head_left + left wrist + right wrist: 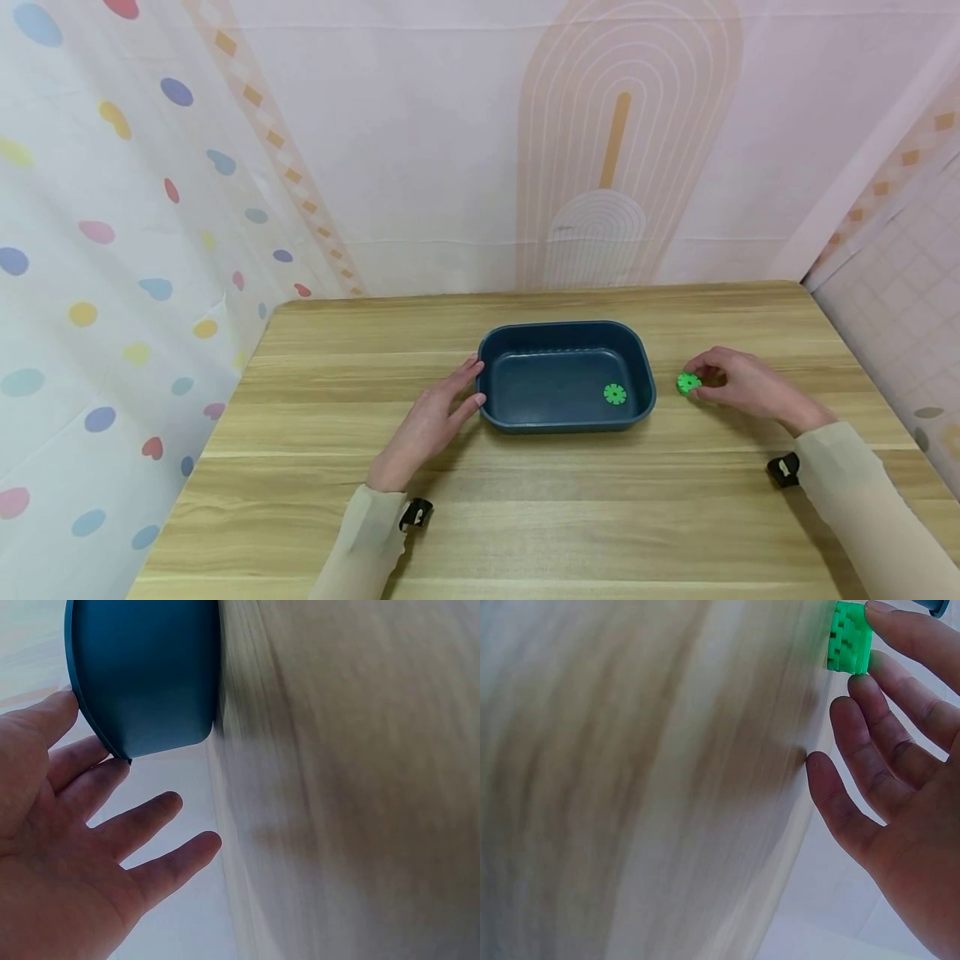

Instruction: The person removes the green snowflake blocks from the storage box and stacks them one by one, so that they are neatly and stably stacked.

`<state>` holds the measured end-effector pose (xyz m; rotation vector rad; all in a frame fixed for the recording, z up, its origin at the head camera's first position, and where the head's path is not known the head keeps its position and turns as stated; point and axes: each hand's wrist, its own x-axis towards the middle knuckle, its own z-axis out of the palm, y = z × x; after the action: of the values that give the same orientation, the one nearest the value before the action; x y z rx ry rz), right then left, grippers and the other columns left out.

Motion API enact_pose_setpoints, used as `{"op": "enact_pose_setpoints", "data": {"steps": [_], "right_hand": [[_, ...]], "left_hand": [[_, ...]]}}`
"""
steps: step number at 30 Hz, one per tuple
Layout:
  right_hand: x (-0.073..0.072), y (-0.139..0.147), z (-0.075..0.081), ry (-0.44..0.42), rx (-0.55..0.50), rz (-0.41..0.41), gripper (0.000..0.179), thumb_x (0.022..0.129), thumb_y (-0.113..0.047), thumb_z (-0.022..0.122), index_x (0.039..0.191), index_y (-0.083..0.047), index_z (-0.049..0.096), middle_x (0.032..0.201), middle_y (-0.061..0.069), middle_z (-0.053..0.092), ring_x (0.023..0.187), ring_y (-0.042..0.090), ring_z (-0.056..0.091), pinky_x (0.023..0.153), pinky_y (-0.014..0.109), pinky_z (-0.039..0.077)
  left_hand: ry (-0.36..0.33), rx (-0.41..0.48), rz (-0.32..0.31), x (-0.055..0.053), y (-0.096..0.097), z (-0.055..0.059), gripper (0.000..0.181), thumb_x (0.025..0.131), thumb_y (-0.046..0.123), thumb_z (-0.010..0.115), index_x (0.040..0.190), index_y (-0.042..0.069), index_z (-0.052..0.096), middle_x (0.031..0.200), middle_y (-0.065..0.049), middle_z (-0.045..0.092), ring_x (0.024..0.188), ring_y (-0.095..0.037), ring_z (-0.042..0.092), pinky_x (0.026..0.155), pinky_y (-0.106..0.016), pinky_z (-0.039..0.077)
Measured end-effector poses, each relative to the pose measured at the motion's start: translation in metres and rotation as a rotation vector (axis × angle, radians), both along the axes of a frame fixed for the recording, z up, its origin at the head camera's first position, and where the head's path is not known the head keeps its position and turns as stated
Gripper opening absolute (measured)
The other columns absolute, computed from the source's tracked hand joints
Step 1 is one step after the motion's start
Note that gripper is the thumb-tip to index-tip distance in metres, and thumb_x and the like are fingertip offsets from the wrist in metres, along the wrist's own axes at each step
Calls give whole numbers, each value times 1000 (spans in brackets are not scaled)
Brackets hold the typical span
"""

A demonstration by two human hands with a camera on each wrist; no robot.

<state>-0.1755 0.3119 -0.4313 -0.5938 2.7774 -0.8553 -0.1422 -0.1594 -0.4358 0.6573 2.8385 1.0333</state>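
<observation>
A dark blue rectangular basin (562, 421) rests on the table, with one green notched snowflake disc (615, 394) lying inside near its right end. My left hand (431, 417) is at the basin's left end. In the left wrist view, its thumb and some fingertips (116, 771) touch the rim, while the other fingers extend free. Right of the basin, my right hand (738, 385) pinches a small stack of green snowflake discs (687, 383) between thumb and fingers. The right wrist view shows the stack (849, 637) edge-on, several layers thick, close over the wood.
The wood-grain table (585, 517) ends at a patterned curtain (420, 167) behind it. Another curtain with coloured dots (112, 333) hangs along the left side. Black straps (784, 469) are on both wrists.
</observation>
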Motion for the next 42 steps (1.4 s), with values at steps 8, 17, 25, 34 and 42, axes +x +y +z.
{"op": "enact_pose_setpoints", "data": {"steps": [8, 17, 25, 34, 42], "right_hand": [[1, 0, -1, 5, -4, -1, 26, 91, -7, 78, 115, 3, 71, 107, 8, 69, 94, 20, 63, 80, 32, 56], [3, 1, -1, -10, -7, -3, 28, 92, -8, 79, 116, 3, 70, 109, 9, 69, 95, 20, 63, 81, 33, 56], [6, 4, 2, -26, -24, -23, 35, 94, -12, 77, 123, 5, 67, 115, 13, 69, 100, 26, 64, 85, 38, 57], [20, -3, 16, 14, -30, -70, 45, 103, -26, 68, 137, 2, 62, 137, 27, 62, 127, 50, 56, 101, 66, 48], [38, -27, 25, 301, -66, -56, 34, 98, -16, 74, 128, -2, 70, 127, 18, 71, 119, 42, 64, 95, 56, 51]], "left_hand": [[-3, 0, -2, 1, 0, 0, 54, 109, 27, 55, 158, 7, 43, 166, -10, 34, 148, -32, 39, 118, -51, 36], [-8, -2, -2, 2, 0, -1, 54, 110, 26, 55, 158, 7, 43, 166, -9, 33, 149, -31, 38, 119, -51, 35], [11, 5, -15, 1, 0, -1, 53, 110, 26, 54, 158, 6, 43, 166, -10, 34, 147, -32, 40, 118, -50, 36], [14, -7, -12, -1, 0, -1, 53, 110, 26, 54, 158, 6, 42, 166, -10, 34, 147, -32, 40, 118, -50, 36], [13, -10, -11, -2, -1, -1, 53, 110, 26, 54, 158, 7, 42, 166, -9, 34, 147, -32, 40, 118, -50, 36]]}}
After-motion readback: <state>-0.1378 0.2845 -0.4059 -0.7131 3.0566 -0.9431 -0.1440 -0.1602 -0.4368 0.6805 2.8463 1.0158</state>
